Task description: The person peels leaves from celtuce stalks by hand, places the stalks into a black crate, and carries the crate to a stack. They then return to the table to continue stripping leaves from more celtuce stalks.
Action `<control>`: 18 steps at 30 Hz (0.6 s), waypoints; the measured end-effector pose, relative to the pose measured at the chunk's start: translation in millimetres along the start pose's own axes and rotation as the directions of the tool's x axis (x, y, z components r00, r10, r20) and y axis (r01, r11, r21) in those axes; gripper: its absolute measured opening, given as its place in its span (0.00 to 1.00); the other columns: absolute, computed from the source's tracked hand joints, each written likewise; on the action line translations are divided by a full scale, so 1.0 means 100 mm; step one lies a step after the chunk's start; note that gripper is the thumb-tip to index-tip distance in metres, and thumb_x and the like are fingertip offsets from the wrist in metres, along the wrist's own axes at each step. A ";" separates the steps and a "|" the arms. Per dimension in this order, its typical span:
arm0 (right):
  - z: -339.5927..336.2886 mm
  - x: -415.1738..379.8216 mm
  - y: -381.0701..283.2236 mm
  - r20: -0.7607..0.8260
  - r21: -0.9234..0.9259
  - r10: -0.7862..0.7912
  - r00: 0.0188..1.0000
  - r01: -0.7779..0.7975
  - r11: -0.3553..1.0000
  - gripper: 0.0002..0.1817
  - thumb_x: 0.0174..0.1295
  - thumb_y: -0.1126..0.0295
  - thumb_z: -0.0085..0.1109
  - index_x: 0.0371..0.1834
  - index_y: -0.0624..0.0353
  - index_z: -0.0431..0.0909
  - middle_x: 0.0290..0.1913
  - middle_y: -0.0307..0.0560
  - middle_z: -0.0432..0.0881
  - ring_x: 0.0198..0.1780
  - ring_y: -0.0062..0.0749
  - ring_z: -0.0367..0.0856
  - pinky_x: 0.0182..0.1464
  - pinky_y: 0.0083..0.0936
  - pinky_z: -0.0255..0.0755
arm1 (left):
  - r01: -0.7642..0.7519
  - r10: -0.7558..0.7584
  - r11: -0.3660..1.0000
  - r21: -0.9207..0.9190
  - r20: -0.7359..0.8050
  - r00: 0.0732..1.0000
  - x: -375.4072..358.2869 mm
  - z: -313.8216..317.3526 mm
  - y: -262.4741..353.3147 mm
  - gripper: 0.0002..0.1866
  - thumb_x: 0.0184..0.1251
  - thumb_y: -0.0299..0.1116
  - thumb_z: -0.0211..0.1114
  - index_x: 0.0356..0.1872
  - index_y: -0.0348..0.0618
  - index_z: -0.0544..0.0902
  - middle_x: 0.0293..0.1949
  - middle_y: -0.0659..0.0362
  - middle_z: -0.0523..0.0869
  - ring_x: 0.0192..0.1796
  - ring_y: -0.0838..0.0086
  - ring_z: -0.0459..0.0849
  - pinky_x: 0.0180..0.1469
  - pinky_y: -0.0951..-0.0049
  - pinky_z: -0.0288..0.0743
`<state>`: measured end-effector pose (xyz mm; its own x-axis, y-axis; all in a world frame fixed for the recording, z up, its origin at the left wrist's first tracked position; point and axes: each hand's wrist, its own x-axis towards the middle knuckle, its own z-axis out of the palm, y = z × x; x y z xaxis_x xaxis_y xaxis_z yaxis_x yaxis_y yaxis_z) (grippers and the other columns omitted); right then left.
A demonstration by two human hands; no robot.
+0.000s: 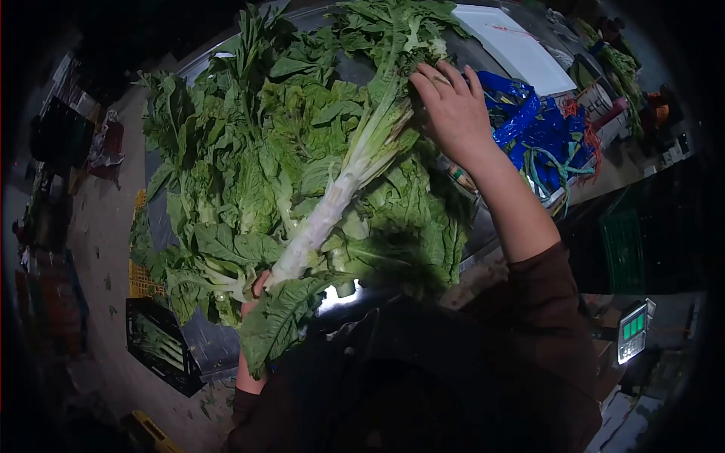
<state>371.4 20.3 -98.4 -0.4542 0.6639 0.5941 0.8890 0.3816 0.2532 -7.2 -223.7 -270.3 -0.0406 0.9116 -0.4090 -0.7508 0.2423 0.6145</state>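
Observation:
A celtuce [323, 215] with a thick pale stem lies slantwise above a heap of leaves, its leafy top pointing away from me. My left hand [260, 284] is closed round the stem's lower end, partly covered by a drooping green leaf [276, 323]. Beside the leafy top is my right hand [458, 113], its fingers bent slightly and apart, the fingertips at the leaves. The thumb of that hand is hidden. Broad lettuce-like leaves [242, 174] spread beneath the stem and to its left.
Blue plastic strapping [521, 113] and a white foam lid [517, 49] lie right of the leaves. A black crate [162, 347] with pale stems stands at lower left. At right are a lit scale display [633, 329] and a green crate [623, 245].

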 end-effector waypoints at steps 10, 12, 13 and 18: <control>0.09 0.00 0.08 -0.020 0.044 -0.033 0.999 0.034 0.998 0.30 0.37 0.65 0.73 0.48 0.50 0.73 0.53 0.41 0.74 0.63 0.39 0.66 0.70 0.48 0.52 | -0.133 0.209 0.138 0.981 0.102 0.972 -0.07 0.06 0.12 0.37 0.49 0.28 0.75 0.63 0.37 0.71 0.56 0.55 0.78 0.56 0.73 0.77 0.60 0.74 0.67; 0.07 -0.01 0.02 -0.007 0.014 -0.041 0.999 0.041 0.999 0.28 0.38 0.64 0.73 0.46 0.50 0.74 0.53 0.41 0.74 0.64 0.38 0.66 0.69 0.48 0.53 | -0.143 0.240 0.138 0.980 0.107 0.965 0.00 -0.11 0.06 0.37 0.47 0.30 0.77 0.62 0.41 0.73 0.55 0.58 0.80 0.55 0.74 0.77 0.59 0.75 0.68; 0.11 -0.01 0.01 -0.009 0.015 -0.039 0.999 0.039 0.999 0.28 0.38 0.64 0.73 0.46 0.50 0.74 0.53 0.41 0.74 0.64 0.38 0.66 0.69 0.48 0.53 | -0.143 0.241 0.136 0.980 0.107 0.965 0.01 -0.12 0.06 0.37 0.47 0.30 0.77 0.62 0.41 0.73 0.55 0.58 0.80 0.55 0.74 0.77 0.59 0.75 0.68; 0.16 -0.02 -0.03 -0.161 0.077 -0.010 0.987 0.022 0.997 0.26 0.37 0.65 0.72 0.43 0.50 0.74 0.43 0.39 0.77 0.54 0.35 0.73 0.68 0.45 0.56 | -0.130 0.259 0.136 0.982 0.091 0.962 0.04 -0.14 0.06 0.35 0.48 0.31 0.77 0.61 0.42 0.73 0.54 0.56 0.81 0.54 0.74 0.78 0.58 0.75 0.69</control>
<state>368.7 28.1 -113.1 -0.4473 0.5477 0.7071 0.8715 0.4447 0.2067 -21.0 -223.5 -277.6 -0.1735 0.9696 -0.1726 0.5508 0.2409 0.7991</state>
